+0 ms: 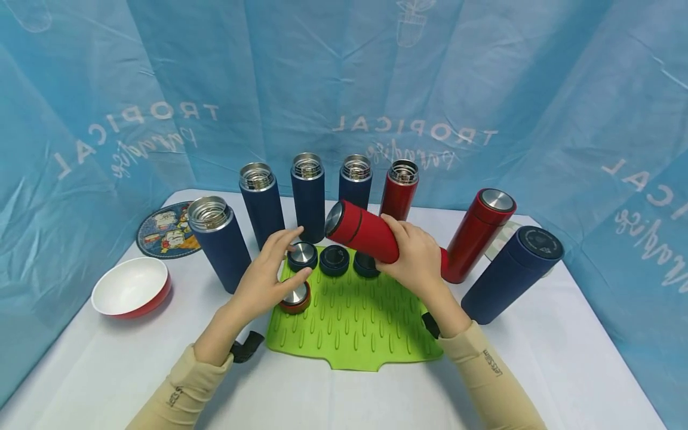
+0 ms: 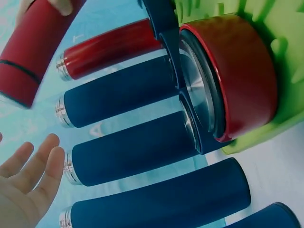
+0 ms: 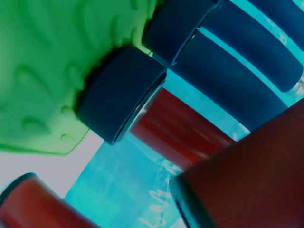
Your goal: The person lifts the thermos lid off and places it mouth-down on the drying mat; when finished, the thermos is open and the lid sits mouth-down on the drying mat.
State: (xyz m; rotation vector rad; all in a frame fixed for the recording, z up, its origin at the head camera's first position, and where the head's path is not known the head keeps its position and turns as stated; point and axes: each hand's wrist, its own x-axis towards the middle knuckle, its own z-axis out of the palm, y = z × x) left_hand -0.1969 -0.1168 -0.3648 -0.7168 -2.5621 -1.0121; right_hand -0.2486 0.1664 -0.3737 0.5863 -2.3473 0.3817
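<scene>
One lidded red bottle (image 1: 371,235) held up, left hand (image 1: 264,282) free

Held item: lidded red bottle, tilted above the rear of the green mat (image 1: 349,340), lid end raised and pointing toward the left hand.
Right hand (image 1: 415,255): fingers wrapped round the bottle's body.
Left hand: fingers spread apart, holding nothing, near the lids on the mat's left side.
Lids on the mat, four in sight: three dark lids (image 1: 334,261) in a rear row; one red lid (image 1: 295,298) forward at left.
Uncapped, standing: four blue bottles (image 1: 308,206); one uncapped red bottle (image 1: 400,190).
Capped, standing at right: one capped red bottle (image 1: 475,242); one capped blue bottle (image 1: 505,280).
Step, as judged: lid removal, this bottle's turn; lid not yet off.
Next move, as judged: left fingers to close round the lid and twist, right hand keeping the body from turning; afterwards, lid to a bare part of the mat, bottle upright among the uncapped ones.
</scene>
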